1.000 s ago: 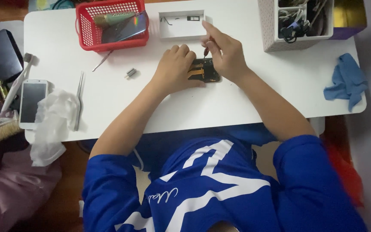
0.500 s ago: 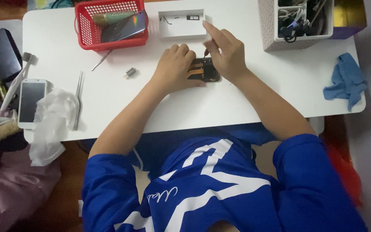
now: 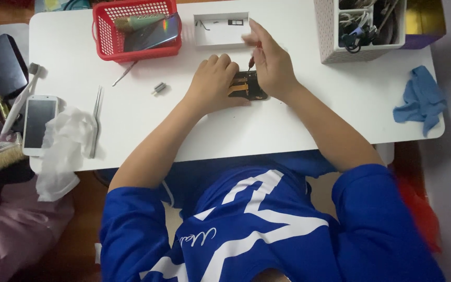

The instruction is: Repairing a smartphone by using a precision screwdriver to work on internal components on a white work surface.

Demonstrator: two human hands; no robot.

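**Black opened device pinned between two hands on the white tabletop**

Black and orange show on the small opened device [image 3: 246, 86], which lies flat on the white tabletop [image 3: 309, 120], a little below the shallow white tray [image 3: 221, 30]. The left hand [image 3: 212, 83] lies palm down just left of the device, its fingers curled together and its fingertips touching the device's left edge. The right hand [image 3: 270, 65] sits over the device's right side, covering part of it; its fingers are pinched around a thin tool with a red handle [image 3: 251, 61], whose tip points down at the device's upper edge. The right index finger is blurred.

Left of the tray stands a red basket [image 3: 103, 36] with a phone and a greenish object in it. Below the basket and left of the device lie a thin metal pick [image 3: 125, 73], a small grey part [image 3: 158, 88], and farther left a pair of tweezers [image 3: 96, 120]. Well left of the device a white phone [image 3: 39, 124] lies face up beside crumpled clear plastic [image 3: 63, 151]. Right of the tray stands a white organiser box [image 3: 361, 26]; a blue cloth [image 3: 418, 99] lies well right of the device, at the tabletop's right edge.
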